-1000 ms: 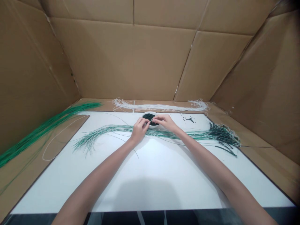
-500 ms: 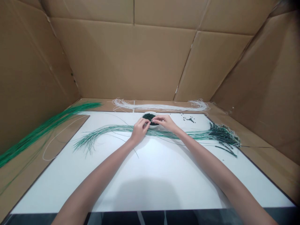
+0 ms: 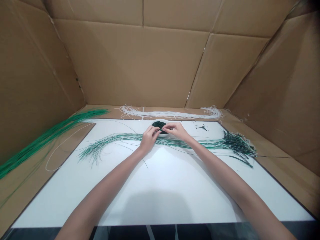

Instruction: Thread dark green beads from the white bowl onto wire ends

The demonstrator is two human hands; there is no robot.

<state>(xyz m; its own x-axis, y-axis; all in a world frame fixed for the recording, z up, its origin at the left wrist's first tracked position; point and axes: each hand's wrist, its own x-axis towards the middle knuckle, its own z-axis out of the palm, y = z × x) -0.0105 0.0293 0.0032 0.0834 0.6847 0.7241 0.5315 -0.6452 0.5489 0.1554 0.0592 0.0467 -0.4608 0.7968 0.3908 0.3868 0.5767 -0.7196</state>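
In the head view my left hand point(image 3: 149, 136) and my right hand point(image 3: 177, 130) meet over the near side of a white bowl point(image 3: 162, 135). Small dark green beads point(image 3: 158, 124) fill the bowl. Thumb and fingers of my left hand are pinched, apparently on the end of a thin strand. Facing it, the fingertips of my right hand are closed on a tiny dark piece, apparently a bead. Below both hands a bundle of green and white strands point(image 3: 120, 136) lies across the board, its right end covered with dark beads point(image 3: 236, 143).
Loose beads point(image 3: 202, 127) lie right of the bowl. Behind it stretches a hank of white cord point(image 3: 172, 115). Green strands point(image 3: 55, 130) lie along the left side of the white board point(image 3: 160, 186). Cardboard walls point(image 3: 150, 63) enclose the back and both sides.
Both hands keep nearly the same place, with only slight finger movement. The pale tip visible between the fingertips earlier now shows dark. Everything else stays put.
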